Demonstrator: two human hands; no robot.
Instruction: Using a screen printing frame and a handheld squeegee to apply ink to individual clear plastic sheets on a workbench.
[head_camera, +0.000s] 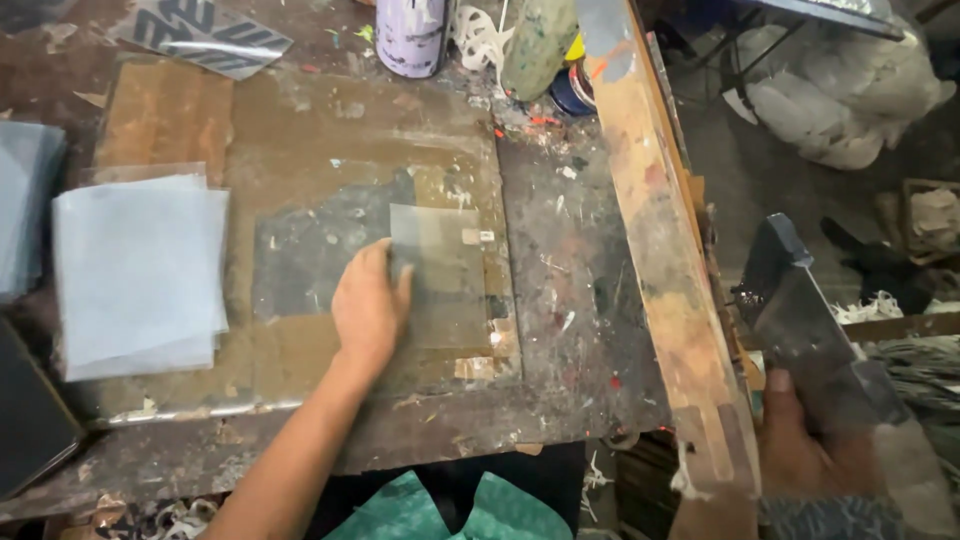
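1. Transparent film sheet (440, 275): a thin, clear, slightly greyish rectangle, it lies flat on the stained glass plate (300, 130) near the plate's right edge, and the smeared surface beneath shows through it.
2. The left hand (368, 305) rests palm-down with fingers spread, its fingertips on the sheet's left edge; it presses rather than grips, likely to keep the film flat and in place.
3. The right hand (800, 440) is closed around the handle of a dark squeegee-like tool (810, 320), held off the bench's right side, apparently ready for use.
4. A stack of similar pale sheets (140, 275) sits on the plate's left part, within easy reach.
5. A long paint-stained wooden bar (660, 240) runs along the bench's right edge, and a spray can (410, 35) stands at the far side.
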